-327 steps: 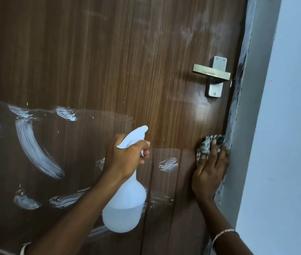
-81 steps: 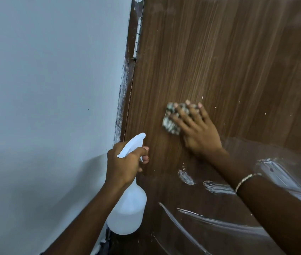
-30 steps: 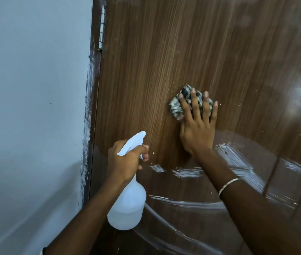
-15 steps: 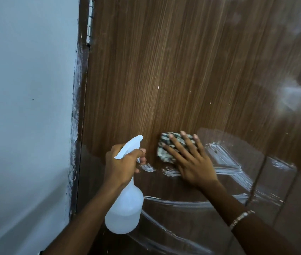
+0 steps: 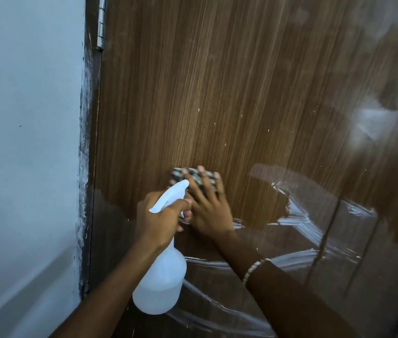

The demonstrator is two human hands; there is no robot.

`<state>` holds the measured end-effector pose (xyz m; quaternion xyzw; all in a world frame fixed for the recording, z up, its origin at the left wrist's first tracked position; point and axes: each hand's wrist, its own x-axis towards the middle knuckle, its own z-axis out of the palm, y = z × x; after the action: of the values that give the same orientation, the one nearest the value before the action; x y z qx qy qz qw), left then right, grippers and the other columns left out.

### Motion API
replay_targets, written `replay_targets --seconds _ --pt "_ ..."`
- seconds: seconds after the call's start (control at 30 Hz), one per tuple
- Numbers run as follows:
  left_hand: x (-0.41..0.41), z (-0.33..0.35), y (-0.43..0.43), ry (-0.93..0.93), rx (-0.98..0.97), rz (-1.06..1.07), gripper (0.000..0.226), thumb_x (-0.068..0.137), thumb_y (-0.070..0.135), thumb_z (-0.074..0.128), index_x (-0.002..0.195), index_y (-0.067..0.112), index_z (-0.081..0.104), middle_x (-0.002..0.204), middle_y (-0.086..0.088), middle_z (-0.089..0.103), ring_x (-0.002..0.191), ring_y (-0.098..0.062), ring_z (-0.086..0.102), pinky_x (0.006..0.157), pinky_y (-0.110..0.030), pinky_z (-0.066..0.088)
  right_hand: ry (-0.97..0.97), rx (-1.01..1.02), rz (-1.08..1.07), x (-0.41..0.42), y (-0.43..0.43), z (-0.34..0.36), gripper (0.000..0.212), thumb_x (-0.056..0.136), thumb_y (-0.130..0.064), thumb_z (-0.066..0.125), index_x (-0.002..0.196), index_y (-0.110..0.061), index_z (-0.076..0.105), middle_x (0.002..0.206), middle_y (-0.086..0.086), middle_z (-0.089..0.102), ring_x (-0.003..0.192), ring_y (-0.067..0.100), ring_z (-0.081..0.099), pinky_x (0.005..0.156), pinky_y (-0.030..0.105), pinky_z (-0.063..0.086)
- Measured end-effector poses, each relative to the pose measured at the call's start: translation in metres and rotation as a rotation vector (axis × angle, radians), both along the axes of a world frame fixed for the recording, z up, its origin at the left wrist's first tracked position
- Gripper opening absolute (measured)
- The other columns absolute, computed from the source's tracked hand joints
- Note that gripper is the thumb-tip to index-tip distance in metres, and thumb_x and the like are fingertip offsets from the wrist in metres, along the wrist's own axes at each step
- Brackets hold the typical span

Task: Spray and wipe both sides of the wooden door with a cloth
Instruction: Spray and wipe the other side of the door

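Note:
The brown wooden door (image 5: 229, 98) fills most of the head view, its lower part glossy with white smear streaks. My left hand (image 5: 157, 220) grips the neck of a white spray bottle (image 5: 160, 286), nozzle pointing up and right. Just behind it, my right hand (image 5: 208, 206) lies flat on the door and presses a checked cloth (image 5: 188, 176) against the wood. The bottle's nozzle and my left hand hide part of the cloth and my right fingers.
A pale blue-white wall (image 5: 25, 142) runs down the left. The dark door frame (image 5: 88, 167) with white paint marks stands between wall and door. A metal hinge (image 5: 101, 23) sits at the top left of the door.
Over the last second my right hand slid the cloth down and left across the door, ending right behind the spray bottle. My left hand kept the bottle in much the same place.

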<state>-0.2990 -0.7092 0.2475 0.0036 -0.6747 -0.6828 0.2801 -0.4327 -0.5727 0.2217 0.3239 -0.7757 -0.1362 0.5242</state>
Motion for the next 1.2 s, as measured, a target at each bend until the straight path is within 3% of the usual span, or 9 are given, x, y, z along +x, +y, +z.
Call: replay_targets --seconds 0.1,0.23,0.5,0.63,0.77,0.97,1.1,1.2 --pt "-0.001 0.001 0.004 -0.022 -0.006 0.011 0.035 0.088 0.025 0.072 0.117 0.008 0.063 0.098 -0.009 0.071 0.078 -0.025 0.07 0.051 -0.013 0.051 -0.047 0.094 0.056 -0.012 -0.023 0.004 0.064 0.106 -0.053 0.043 0.162 -0.025 0.03 0.172 0.003 0.018 0.159 0.035 0.009 0.126 0.058 0.016" --pt "0.0 0.003 0.006 0.013 -0.015 -0.004 0.02 0.089 0.02 0.071 0.105 0.009 0.068 0.084 -0.007 0.073 0.07 -0.023 0.071 0.05 -0.018 0.052 0.016 0.174 0.012 -0.004 0.027 0.005 0.069 0.105 -0.042 0.045 0.165 -0.027 0.016 0.172 0.005 0.015 0.159 0.036 0.008 0.125 0.058 0.018" --pt "0.0 0.003 0.02 -0.026 0.02 -0.09 0.02 0.087 0.019 0.073 0.103 0.01 0.067 0.085 -0.007 0.072 0.074 -0.024 0.072 0.054 -0.021 0.054 -0.008 -0.028 -0.235 0.048 0.204 -0.016 0.067 0.1 -0.033 0.046 0.163 -0.028 0.025 0.171 0.008 0.018 0.157 0.04 0.013 0.122 0.065 0.023" --pt "0.004 0.008 0.029 -0.031 0.038 -0.122 0.022 0.087 0.018 0.073 0.106 0.009 0.066 0.087 -0.008 0.072 0.074 -0.024 0.071 0.053 -0.019 0.053 -0.041 -0.11 -0.257 0.047 0.187 -0.016 0.064 0.102 -0.035 0.043 0.163 -0.029 0.025 0.171 0.009 0.018 0.157 0.042 0.013 0.121 0.068 0.021" --pt "0.005 0.013 0.038 -0.03 0.015 -0.146 0.021 0.088 0.019 0.073 0.105 0.009 0.067 0.087 -0.008 0.072 0.076 -0.025 0.071 0.055 -0.021 0.055 0.003 -0.026 -0.21 0.036 0.162 0.042 0.068 0.103 -0.041 0.045 0.165 -0.032 0.017 0.173 0.007 0.009 0.159 0.038 0.004 0.124 0.064 0.016" --pt "0.011 0.025 0.05 0.0 0.024 -0.191 0.011 0.09 0.013 0.069 0.1 0.008 0.067 0.084 -0.009 0.07 0.069 -0.02 0.07 0.052 -0.018 0.054 0.06 -0.296 -0.194 0.026 0.118 0.143 0.058 0.111 -0.039 0.034 0.165 -0.033 0.014 0.174 0.002 0.003 0.159 0.032 -0.003 0.126 0.06 0.005" --pt "0.013 0.029 0.055 0.019 0.017 -0.173 0.017 0.089 0.013 0.069 0.104 0.004 0.067 0.086 -0.013 0.071 0.071 -0.021 0.07 0.051 -0.019 0.053 0.045 -0.355 -0.207 0.027 0.109 0.104 0.064 0.108 -0.038 0.042 0.165 -0.031 0.013 0.174 0.005 0.001 0.159 0.036 -0.006 0.126 0.062 0.005" --pt "0.013 0.031 0.055 0.047 0.001 -0.154 0.013 0.088 0.011 0.069 0.099 0.003 0.07 0.077 -0.014 0.072 0.071 -0.025 0.072 0.052 -0.025 0.054 -0.004 -0.238 -0.168 0.028 0.112 0.027 0.073 0.099 -0.034 0.058 0.164 -0.028 0.024 0.173 0.007 0.009 0.158 0.04 0.002 0.124 0.065 0.01"
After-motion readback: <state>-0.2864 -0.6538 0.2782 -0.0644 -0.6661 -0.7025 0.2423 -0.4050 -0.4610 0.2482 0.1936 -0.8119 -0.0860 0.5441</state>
